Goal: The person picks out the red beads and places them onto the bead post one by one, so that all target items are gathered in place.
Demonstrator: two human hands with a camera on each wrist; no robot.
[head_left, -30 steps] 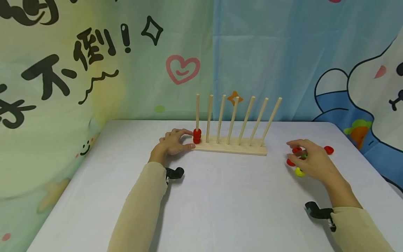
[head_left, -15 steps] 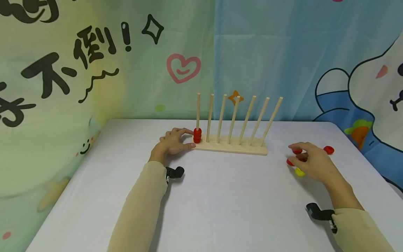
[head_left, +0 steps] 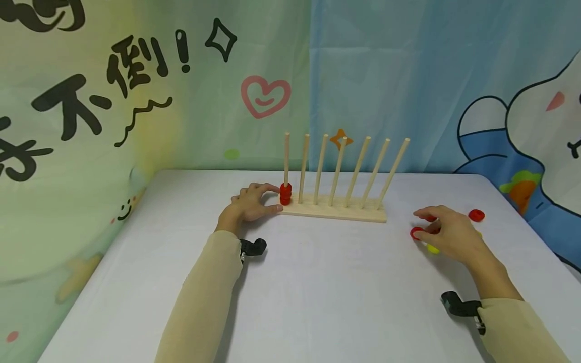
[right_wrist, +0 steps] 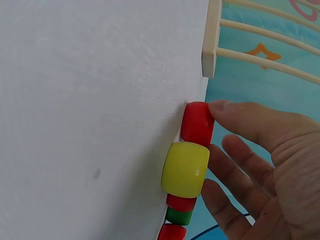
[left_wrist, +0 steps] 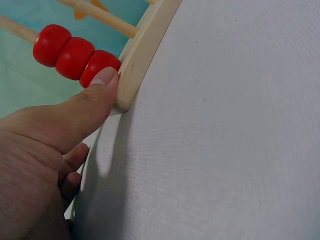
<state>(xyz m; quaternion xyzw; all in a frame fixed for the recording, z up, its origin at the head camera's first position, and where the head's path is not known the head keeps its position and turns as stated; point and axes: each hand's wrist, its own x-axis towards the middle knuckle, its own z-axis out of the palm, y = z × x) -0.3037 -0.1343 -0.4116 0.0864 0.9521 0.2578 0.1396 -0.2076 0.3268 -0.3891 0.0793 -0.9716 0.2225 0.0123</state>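
A wooden peg stand [head_left: 336, 214] with a row of upright pegs stands near the table's far edge. Three red beads [left_wrist: 75, 57] are stacked on its leftmost peg. My left hand [head_left: 251, 204] grips that end of the base, thumb in front by the lowest bead and forefinger behind. Over the loose beads on the right, my right hand [head_left: 449, 229] has its thumb tip on a red bead [right_wrist: 197, 122]. Its other fingers are loosely bent and spread apart. A yellow bead [right_wrist: 186, 170] lies beside that red one, with a green bead [right_wrist: 179, 215] farther along, partly hidden.
Another red bead [head_left: 476, 216] lies to the right of the loose group. The white table [head_left: 336, 292] stretches in front of the stand. A printed cloth [head_left: 381, 75] hangs behind the table.
My right thumb has come down onto the red bead at the group's left, which has shifted slightly left. My left hand keeps its grip on the stand's end.
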